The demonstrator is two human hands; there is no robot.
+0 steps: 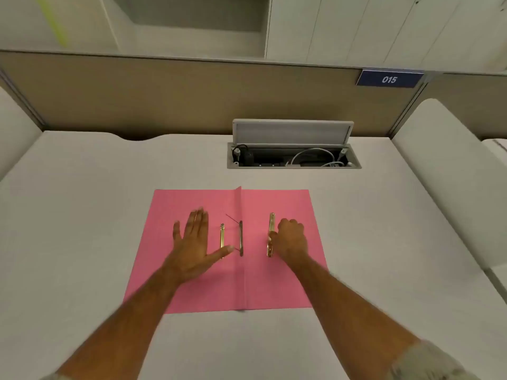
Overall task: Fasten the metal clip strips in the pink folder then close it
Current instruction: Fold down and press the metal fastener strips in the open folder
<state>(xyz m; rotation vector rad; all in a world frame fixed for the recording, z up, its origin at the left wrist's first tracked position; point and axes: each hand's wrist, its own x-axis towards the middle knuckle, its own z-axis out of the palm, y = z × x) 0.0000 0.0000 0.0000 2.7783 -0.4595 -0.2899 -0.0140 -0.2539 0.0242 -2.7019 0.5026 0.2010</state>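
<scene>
One open pink paper folder (pixel 192 283) lies flat on the pale grey desk (pixel 82 201). Two loose gold metal clip strips: one (pixel 222 235) beside the spine's dark fastener bar (pixel 241 238), one (pixel 271 234) on the right leaf. The left hand (pixel 192 239) rests spread, fingers released; the right hand (pixel 290 237) is curled against the second strip, grasp uncertain. Behind, an open cable hatch (pixel 293 157), a beige partition (pixel 164 91) and a blue sign "015" (pixel 389 79).

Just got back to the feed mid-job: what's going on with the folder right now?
A person has the pink folder lying open on the desk. The left hand is spread flat on the left flap beside a loose gold strip. The right hand is curled against a second gold strip on the right flap. The fastener prongs at the spine are not yet fastened.
</scene>
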